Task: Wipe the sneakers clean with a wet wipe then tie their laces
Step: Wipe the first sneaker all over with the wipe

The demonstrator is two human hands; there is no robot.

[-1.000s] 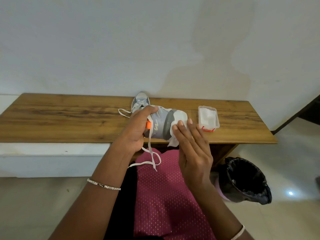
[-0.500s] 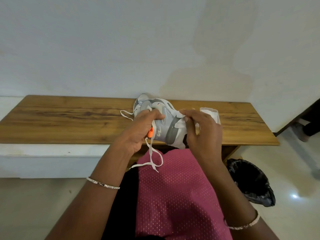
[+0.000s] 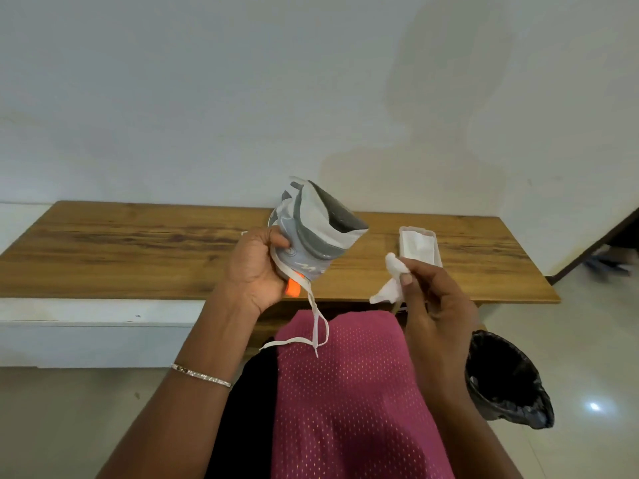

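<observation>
The sneaker (image 3: 311, 233), a second ago pressed against the wipe, now stands tipped up above the desk (image 3: 138, 250), sole toward two o'clock; wiping has paused, laces untied. Left hand (image 3: 254, 271) grips its side. Right hand (image 3: 432, 299), drawn away toward three o'clock, pinches the wet wipe (image 3: 390, 285).

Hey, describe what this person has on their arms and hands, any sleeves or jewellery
Both forearms are bare, with no sleeves in view. The left wrist carries a thin silver bracelet set with small sparkling stones. The left hand and right hand show no rings or gloves.
</observation>
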